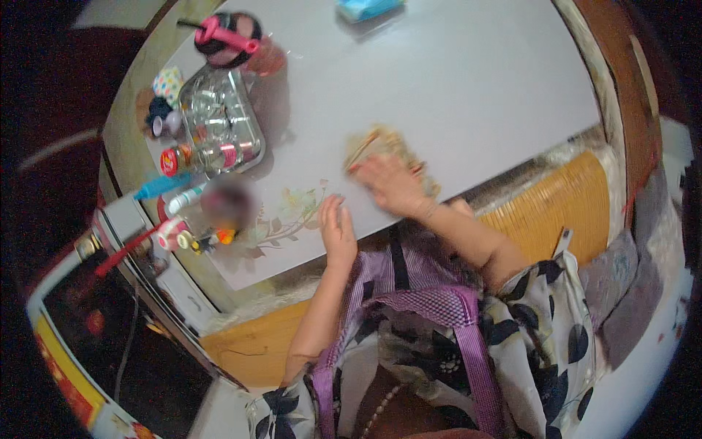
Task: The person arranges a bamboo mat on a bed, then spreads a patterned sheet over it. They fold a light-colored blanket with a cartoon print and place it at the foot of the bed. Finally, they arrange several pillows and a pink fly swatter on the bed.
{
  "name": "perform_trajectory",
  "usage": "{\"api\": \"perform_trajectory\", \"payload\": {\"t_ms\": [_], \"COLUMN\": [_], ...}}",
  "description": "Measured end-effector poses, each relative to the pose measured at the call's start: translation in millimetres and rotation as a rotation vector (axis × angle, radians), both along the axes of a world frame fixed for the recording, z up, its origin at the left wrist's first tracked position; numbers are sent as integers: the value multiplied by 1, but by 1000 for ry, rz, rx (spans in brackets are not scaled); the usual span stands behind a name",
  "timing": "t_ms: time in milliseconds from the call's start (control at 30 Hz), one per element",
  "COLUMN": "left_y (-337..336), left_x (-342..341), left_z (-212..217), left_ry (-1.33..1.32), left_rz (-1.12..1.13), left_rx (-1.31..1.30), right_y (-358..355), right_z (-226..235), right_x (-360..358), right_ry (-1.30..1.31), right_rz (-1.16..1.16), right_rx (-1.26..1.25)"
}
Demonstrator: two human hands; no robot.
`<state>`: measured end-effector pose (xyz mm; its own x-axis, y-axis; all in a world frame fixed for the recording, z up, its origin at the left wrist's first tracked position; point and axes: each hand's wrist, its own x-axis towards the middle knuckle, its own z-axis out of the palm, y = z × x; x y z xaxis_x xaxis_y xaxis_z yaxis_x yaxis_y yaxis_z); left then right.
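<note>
My right hand (393,184) presses down on a crumpled beige cloth (382,140) with reddish trim, on the white table (468,88) near its front edge. Motion blurs both the hand and the cloth, and part of the cloth lies hidden under the palm. To the left, my left hand (338,228) is at the table's front edge with its fingers stretched out, holding nothing. Beside it a pale flower print (296,201) decorates the tabletop.
Along the left side stand a clear tray (257,150) of glassware, a red-lidded jar (174,160), a blue tube (162,186), a white tube (184,200) and several small items. Behind them is a dark bottle with a pink strap (227,40). A blue packet (371,9) lies at the far edge.
</note>
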<state>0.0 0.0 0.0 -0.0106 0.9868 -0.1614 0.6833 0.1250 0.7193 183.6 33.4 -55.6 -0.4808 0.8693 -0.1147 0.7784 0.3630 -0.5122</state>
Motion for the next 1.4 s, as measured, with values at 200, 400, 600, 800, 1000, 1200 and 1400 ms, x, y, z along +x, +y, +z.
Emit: {"api": "perform_trajectory", "payload": {"t_ms": [200, 400, 600, 800, 1000, 1200, 1400], "left_y": [29, 25, 52, 101, 111, 90, 86], "left_x": [51, 66, 107, 134, 140, 110, 143], "left_z": [54, 59, 36, 32, 59, 44, 85], "left_ry": [-104, -39, -97, -262, -609, -631, -159], "left_rz": [-338, -389, -554, -289, -363, -447, -595], "left_rx": [-293, -551, -592, -882, -1080, -1217, -740], "right_y": [-21, 1, 29, 42, 20, -31, -49], "right_z": [12, 15, 8, 3, 87, 86, 113], "right_x": [145, 151, 157, 110, 10, 24, 34], "right_ry": [-196, -62, -10, 856, 1558, 980, 954], "right_rz": [-408, -746, -765, -1494, -1554, -1160, -1207], "right_rx": [10, -53, -343, -508, -548, -649, -560]}}
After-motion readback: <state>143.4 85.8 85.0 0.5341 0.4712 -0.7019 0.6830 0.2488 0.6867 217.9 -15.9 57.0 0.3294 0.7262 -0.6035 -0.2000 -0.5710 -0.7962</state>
